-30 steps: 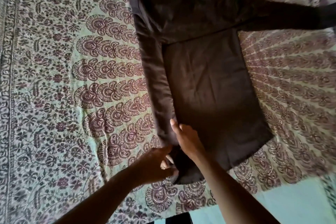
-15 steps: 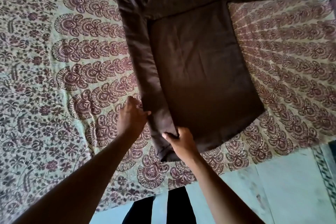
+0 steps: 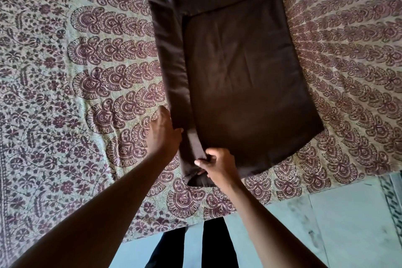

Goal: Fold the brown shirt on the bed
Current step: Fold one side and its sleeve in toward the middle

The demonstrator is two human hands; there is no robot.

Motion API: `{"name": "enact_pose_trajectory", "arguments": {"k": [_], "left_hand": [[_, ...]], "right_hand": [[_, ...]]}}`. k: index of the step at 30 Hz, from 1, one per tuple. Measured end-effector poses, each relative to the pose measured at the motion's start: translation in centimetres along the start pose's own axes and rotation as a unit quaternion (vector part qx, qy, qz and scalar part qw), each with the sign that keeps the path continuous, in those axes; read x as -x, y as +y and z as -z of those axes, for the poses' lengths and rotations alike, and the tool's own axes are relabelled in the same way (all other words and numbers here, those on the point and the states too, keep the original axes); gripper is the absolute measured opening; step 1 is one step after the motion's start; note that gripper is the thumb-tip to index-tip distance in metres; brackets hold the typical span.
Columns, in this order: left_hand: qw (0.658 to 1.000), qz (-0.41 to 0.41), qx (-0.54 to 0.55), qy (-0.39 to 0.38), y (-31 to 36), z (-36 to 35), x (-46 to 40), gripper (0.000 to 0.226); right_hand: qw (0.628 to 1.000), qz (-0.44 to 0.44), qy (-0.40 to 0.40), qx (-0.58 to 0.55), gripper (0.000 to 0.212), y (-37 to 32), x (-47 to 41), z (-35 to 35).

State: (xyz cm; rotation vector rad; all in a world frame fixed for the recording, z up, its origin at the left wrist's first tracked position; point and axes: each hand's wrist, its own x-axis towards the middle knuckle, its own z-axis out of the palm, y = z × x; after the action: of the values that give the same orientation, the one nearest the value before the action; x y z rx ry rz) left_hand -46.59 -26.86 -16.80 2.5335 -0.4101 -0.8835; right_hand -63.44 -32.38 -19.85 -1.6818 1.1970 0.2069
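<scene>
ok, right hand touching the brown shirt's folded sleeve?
Touching. Head view: right hand fingers pinch the cuff end of the brown fabric shirt.

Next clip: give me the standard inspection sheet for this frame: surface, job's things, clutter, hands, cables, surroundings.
Surface: bed under a patterned maroon and pale green cover, lying flat.
Job's things: brown shirt spread flat, left sleeve folded down along its side, other sleeve stretching off to the right.
Clutter: nothing seen.
Hands: left hand rests on the sleeve's outer edge, grip unclear; right hand pinches the sleeve cuff near the hem.
Cables: nothing seen.
Surroundings: pale tiled floor at the bed's near edge; the person's dark trousers below.
</scene>
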Motion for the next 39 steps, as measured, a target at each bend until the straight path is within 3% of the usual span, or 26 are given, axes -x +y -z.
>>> {"name": "enact_pose_trajectory", "arguments": {"k": [5, 9, 12, 15, 19, 22, 26, 28, 33, 36, 39], "left_hand": [[1.0, 0.004, -0.006, 0.005, -0.1, 0.1, -0.2, 0.054], [0.975, -0.15, -0.153, 0.05, -1.3, 0.1, -0.3, 0.074], [0.939, -0.27, -0.212, -0.015, -2.9, 0.4, -1.3, 0.089], [0.911, -0.291, -0.279, -0.088, -5.1, 0.0, -1.7, 0.111], [0.87, -0.355, -0.335, -0.07, -7.2, -0.9, -0.3, 0.117], [0.853, -0.398, -0.333, -0.058, -8.2, -1.8, 1.2, 0.104], [0.87, -0.401, -0.276, -0.082, -9.0, -2.5, 2.7, 0.084], [0.885, -0.396, -0.216, -0.113, -9.2, -2.6, 2.8, 0.071], [0.933, -0.343, -0.084, 0.068, -6.7, -0.4, 0.0, 0.042], [0.95, -0.29, -0.055, 0.105, -3.9, 2.5, -5.1, 0.056], [0.949, -0.288, -0.104, 0.079, -2.1, 5.0, -10.3, 0.081]], "right_hand": [[0.997, -0.055, 0.008, -0.051, 0.018, -0.4, 0.4, -0.4], [0.996, -0.072, 0.029, -0.052, 0.015, -1.0, 0.6, -0.1], [0.994, -0.092, 0.036, -0.043, 0.019, -1.1, 0.4, 0.0], [0.989, -0.128, 0.072, 0.006, 0.035, -1.2, 0.3, 0.1], [0.987, -0.119, 0.101, 0.05, 0.041, -1.6, 0.6, 0.7], [0.987, -0.035, 0.146, 0.06, 0.04, -1.9, 0.3, 1.1], [0.969, 0.082, 0.223, 0.064, 0.035, -3.5, -1.6, 1.0], [0.958, 0.165, 0.213, 0.095, 0.029, -5.0, -3.5, 0.9], [0.897, 0.355, 0.144, 0.219, 0.029, -9.6, -12.0, 0.8], [0.851, 0.388, 0.129, 0.329, 0.045, -12.5, -15.9, 1.1], [0.822, 0.363, 0.115, 0.424, 0.059, -13.6, -17.6, 1.0]]}}
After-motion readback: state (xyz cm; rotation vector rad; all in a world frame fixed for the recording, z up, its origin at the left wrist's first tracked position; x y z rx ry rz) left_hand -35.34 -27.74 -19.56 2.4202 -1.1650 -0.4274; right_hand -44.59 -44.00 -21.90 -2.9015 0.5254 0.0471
